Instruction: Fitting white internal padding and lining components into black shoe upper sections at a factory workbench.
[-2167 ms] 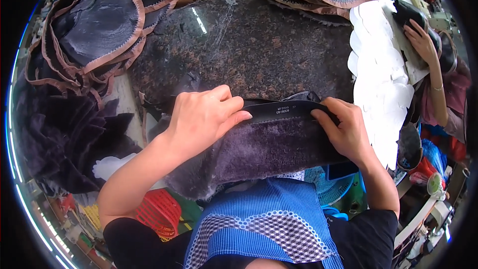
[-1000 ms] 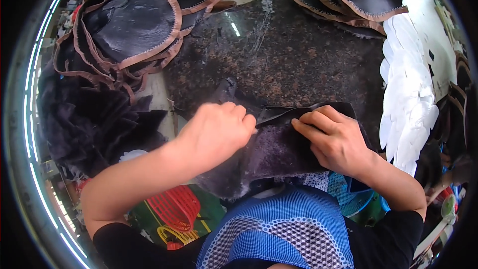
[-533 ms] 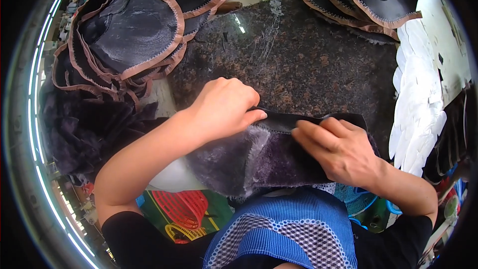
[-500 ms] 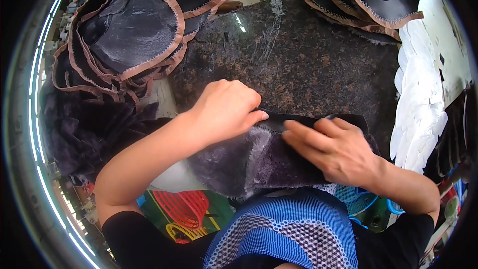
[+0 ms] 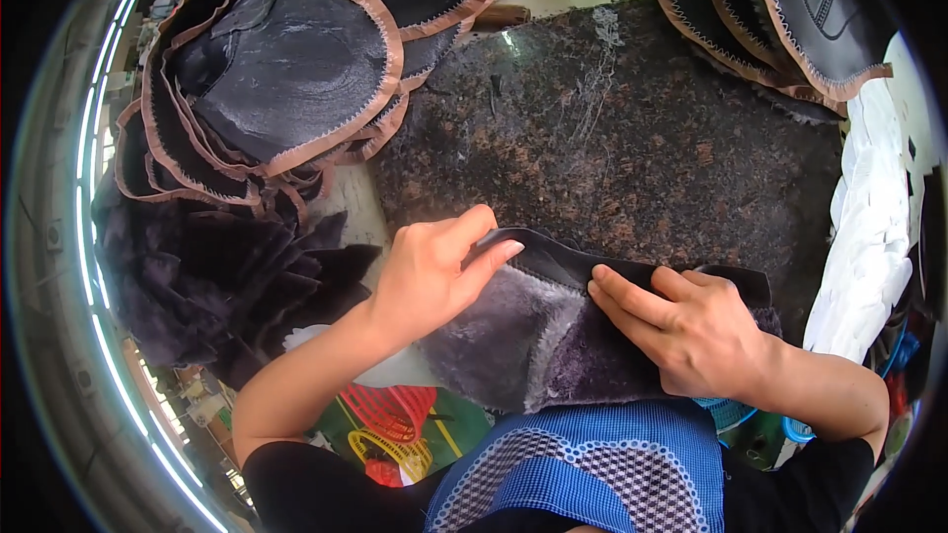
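A dark purple-grey fur piece [image 5: 602, 355] lies over the near edge of the dark speckled stone slab [image 5: 553, 158], its far edge bordered by a smooth black strip [image 5: 563, 262]. My left hand [image 5: 432, 271] pinches the strip's left end between thumb and fingers and lifts it slightly. On the strip's right part, my right hand [image 5: 686, 326] presses with its fingers stretched out flat. The lower part of the fur hangs toward my blue checked apron [image 5: 583, 464].
Black leather pieces with brown zigzag-stitched edging [image 5: 296, 59] are piled at the far left; similar pieces [image 5: 790, 10] lie at the far right. Dark fur scraps [image 5: 227, 276] heap at the left. White layered pieces [image 5: 864, 227] run down the right side. A red basket [image 5: 390, 410] stands below.
My left hand has drawn back a little along the strip and raises its end. My right hand's fingers, blurred before, now rest on the strip. The whole view has shifted slightly.
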A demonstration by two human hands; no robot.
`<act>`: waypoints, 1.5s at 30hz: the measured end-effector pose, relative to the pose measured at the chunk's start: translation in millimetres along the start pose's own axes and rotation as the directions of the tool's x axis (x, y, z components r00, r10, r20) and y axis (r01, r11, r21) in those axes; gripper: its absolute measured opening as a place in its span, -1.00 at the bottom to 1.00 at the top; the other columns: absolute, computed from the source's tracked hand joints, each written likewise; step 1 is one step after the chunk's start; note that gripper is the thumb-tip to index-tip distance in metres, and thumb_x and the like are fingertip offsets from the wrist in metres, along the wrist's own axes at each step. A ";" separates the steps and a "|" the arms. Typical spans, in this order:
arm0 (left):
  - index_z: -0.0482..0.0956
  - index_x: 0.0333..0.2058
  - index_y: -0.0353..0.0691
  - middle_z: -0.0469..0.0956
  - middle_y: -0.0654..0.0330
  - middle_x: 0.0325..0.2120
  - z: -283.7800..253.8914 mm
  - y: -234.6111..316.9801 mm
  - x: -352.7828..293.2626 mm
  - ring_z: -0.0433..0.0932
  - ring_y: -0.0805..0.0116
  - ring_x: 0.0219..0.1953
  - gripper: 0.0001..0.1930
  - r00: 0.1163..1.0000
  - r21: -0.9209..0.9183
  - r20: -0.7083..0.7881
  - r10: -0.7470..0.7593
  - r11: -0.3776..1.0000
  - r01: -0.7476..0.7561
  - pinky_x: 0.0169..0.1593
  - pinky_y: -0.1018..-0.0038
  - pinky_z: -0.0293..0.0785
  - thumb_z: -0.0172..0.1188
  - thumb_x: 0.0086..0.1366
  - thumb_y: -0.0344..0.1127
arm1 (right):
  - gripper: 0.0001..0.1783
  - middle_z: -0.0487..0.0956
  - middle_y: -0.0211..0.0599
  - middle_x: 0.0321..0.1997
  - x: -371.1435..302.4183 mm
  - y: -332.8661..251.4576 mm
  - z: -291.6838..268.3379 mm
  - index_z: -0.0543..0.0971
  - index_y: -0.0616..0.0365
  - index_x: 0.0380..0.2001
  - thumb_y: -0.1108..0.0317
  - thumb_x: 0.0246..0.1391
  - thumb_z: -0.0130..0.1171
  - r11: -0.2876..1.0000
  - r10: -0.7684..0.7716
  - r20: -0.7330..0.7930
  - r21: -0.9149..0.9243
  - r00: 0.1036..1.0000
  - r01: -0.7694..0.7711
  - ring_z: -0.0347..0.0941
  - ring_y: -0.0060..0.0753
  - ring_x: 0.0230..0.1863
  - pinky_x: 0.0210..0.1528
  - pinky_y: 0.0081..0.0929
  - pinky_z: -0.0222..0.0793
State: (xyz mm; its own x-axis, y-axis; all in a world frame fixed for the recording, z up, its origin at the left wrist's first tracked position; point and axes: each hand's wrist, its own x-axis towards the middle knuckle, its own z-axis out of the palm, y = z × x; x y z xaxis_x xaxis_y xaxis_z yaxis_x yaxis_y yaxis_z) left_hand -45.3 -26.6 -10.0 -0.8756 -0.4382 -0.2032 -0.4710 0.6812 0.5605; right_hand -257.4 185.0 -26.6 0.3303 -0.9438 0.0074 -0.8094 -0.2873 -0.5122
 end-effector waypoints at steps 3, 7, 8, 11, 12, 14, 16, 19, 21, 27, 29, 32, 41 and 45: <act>0.50 -0.44 -0.28 0.52 0.05 -0.64 3.8 1.0 0.6 0.57 0.12 -0.63 -0.73 1.000 -0.003 -0.031 -0.002 1.000 0.002 -0.55 0.33 0.37 0.39 0.29 -0.29 | -0.26 0.37 -0.20 0.43 12.2 0.4 -9.8 0.52 0.26 0.23 0.35 -0.15 0.22 1.000 -0.009 0.072 0.001 0.997 0.008 0.45 -0.42 -0.33 -0.33 -0.50 0.52; 0.49 -0.46 -0.30 0.53 0.06 -0.64 4.3 4.0 11.0 0.58 0.13 -0.63 -0.72 1.000 0.024 -0.013 0.024 0.999 -0.024 -0.54 0.32 0.38 0.40 0.26 -0.29 | -0.31 0.33 -0.11 0.47 41.5 -0.7 -10.2 0.53 0.22 0.24 0.35 -0.06 0.21 0.999 -0.005 0.173 -0.038 0.985 0.012 0.53 -0.44 -0.45 -0.44 -0.50 0.53; 0.49 -0.47 -0.31 0.53 0.06 -0.64 5.2 2.5 14.0 0.58 0.12 -0.63 -0.71 1.000 0.037 -0.002 0.013 0.999 -0.013 -0.53 0.31 0.39 0.40 0.26 -0.28 | -0.38 0.35 -0.03 0.45 45.6 -0.3 -10.5 0.56 0.23 0.20 0.34 -0.01 0.20 0.998 -0.003 0.167 -0.056 0.986 0.012 0.56 -0.42 -0.50 -0.48 -0.45 0.54; 0.49 -0.47 -0.34 0.52 0.07 -0.63 2.1 0.7 2.8 0.57 0.16 -0.61 -0.69 0.999 0.001 -0.009 -0.032 0.999 0.032 -0.50 0.31 0.39 0.40 0.25 -0.26 | -0.43 0.37 0.02 0.43 32.4 -7.2 -8.6 0.60 0.26 0.11 0.32 -0.02 0.20 0.993 -0.052 0.117 -0.095 0.992 0.063 0.56 -0.43 -0.49 -0.49 -0.45 0.53; 0.50 -0.46 -0.36 0.52 0.06 -0.60 -0.4 1.3 -1.5 0.56 0.21 -0.59 -0.69 0.998 0.039 -0.027 -0.063 0.997 0.064 -0.48 0.34 0.40 0.41 0.25 -0.26 | -0.51 0.47 0.06 0.34 18.5 -8.7 -7.2 0.65 0.28 -0.01 0.32 -0.05 0.18 0.997 -0.034 0.028 -0.069 0.999 0.036 0.56 -0.43 -0.48 -0.49 -0.45 0.53; 0.56 -0.43 -0.40 0.51 0.07 -0.51 -0.8 7.4 -15.0 0.53 0.32 -0.51 -0.75 0.992 0.038 -0.099 -0.081 0.996 0.085 -0.43 0.43 0.42 0.44 0.21 -0.35 | -0.56 0.60 -0.02 0.20 0.8 -8.6 1.2 0.68 0.28 -0.12 0.30 -0.10 0.21 0.997 -0.016 -0.101 -0.080 0.995 0.008 0.55 -0.44 -0.48 -0.47 -0.42 0.54; 0.60 -0.41 -0.39 0.52 0.09 -0.50 2.6 16.1 -23.2 0.55 0.31 -0.51 -0.80 0.976 0.005 -0.216 0.032 0.999 -0.031 -0.42 0.44 0.44 0.46 0.18 -0.41 | -0.78 0.66 -0.24 -0.24 9.8 8.0 -0.1 0.64 0.21 -0.39 0.36 -0.18 0.28 0.983 0.016 -0.245 0.179 0.969 0.029 0.52 -0.21 -0.49 -0.43 -0.27 0.53; 0.71 -0.32 -0.32 0.57 0.15 -0.36 3.6 28.4 -43.6 0.59 0.37 -0.44 -0.82 0.913 -0.016 -0.368 0.174 0.981 -0.193 -0.34 0.49 0.51 0.50 0.08 -0.54 | -0.75 0.60 -0.22 -0.31 37.7 -7.8 -11.2 0.61 0.17 -0.35 0.30 -0.09 0.41 0.935 0.231 -0.453 0.348 0.861 -0.067 0.53 -0.07 -0.17 -0.16 -0.17 0.51; 0.73 -0.30 -0.30 0.54 0.07 -0.07 5.1 33.9 -55.9 0.61 0.43 -0.37 -0.80 0.863 -0.022 -0.448 0.235 0.962 -0.273 -0.26 0.53 0.53 0.51 0.06 -0.55 | -0.69 0.63 -0.15 -0.26 46.5 -22.1 -6.3 0.62 0.17 -0.28 0.23 -0.02 0.44 0.866 0.236 -0.391 0.501 0.889 -0.009 0.53 0.01 -0.15 -0.05 -0.12 0.49; 0.67 -0.26 -0.41 0.65 0.09 -0.06 -20.5 37.7 -90.5 0.56 0.68 -0.33 -0.76 0.981 -0.579 -0.105 -0.162 0.812 0.072 -0.27 0.61 0.52 0.44 0.29 -0.31 | -0.81 0.64 -0.18 -0.41 43.0 -50.6 1.3 0.66 0.23 -0.37 0.33 0.05 0.40 0.842 0.196 -0.395 0.537 0.898 0.052 0.53 -0.04 -0.29 -0.21 -0.18 0.44; 0.67 -0.23 -0.37 0.67 0.18 -0.15 -26.8 37.7 -93.3 0.56 0.69 -0.33 -0.78 0.985 -0.686 -0.001 -0.172 0.717 0.124 -0.26 0.64 0.51 0.43 0.30 -0.32 | -0.83 0.66 -0.18 -0.39 35.6 -57.6 -1.8 0.67 0.24 -0.36 0.37 0.03 0.42 0.846 0.191 -0.424 0.529 0.885 0.071 0.52 -0.09 -0.31 -0.23 -0.24 0.44; 0.68 -0.17 -0.29 0.68 0.40 -0.34 -28.5 43.3 -98.2 0.57 0.69 -0.32 -0.83 0.983 -0.803 0.097 -0.153 0.572 0.168 -0.24 0.70 0.47 0.41 0.31 -0.38 | -0.82 0.66 -0.21 -0.38 28.1 -65.5 -5.4 0.68 0.25 -0.35 0.37 0.04 0.45 0.815 0.241 -0.428 0.577 0.871 0.058 0.51 -0.22 -0.31 -0.24 -0.31 0.42; 0.68 -0.29 -0.40 0.59 0.26 -0.24 -19.0 73.2 -104.8 0.62 0.57 -0.25 -0.90 0.956 -0.718 -0.294 0.013 0.657 -0.229 -0.17 0.65 0.55 0.41 0.24 -0.55 | -0.75 0.66 -0.25 -0.35 23.5 -82.1 -34.5 0.71 0.22 -0.26 0.36 -0.01 0.49 0.849 0.167 -0.513 0.508 0.842 0.141 0.50 -0.27 -0.29 -0.19 -0.39 0.40; 0.69 -0.31 -0.40 0.62 0.16 -0.24 -21.2 82.6 -103.2 0.64 0.52 -0.25 -0.88 0.916 -0.624 -0.394 0.074 0.710 -0.326 -0.20 0.63 0.59 0.45 0.20 -0.52 | -0.79 0.65 -0.24 -0.39 19.4 -87.8 -41.1 0.70 0.25 -0.32 0.43 -0.04 0.49 0.918 0.071 -0.607 0.351 0.792 0.186 0.50 -0.23 -0.38 -0.30 -0.38 0.40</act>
State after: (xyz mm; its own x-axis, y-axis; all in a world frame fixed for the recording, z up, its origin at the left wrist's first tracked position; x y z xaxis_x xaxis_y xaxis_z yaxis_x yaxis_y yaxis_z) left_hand 8.5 62.4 74.2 -0.7951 -0.5817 0.1716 0.0180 0.2602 0.9654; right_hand -199.9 185.1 53.8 -0.0907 -0.8667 0.4906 -0.5112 -0.3822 -0.7698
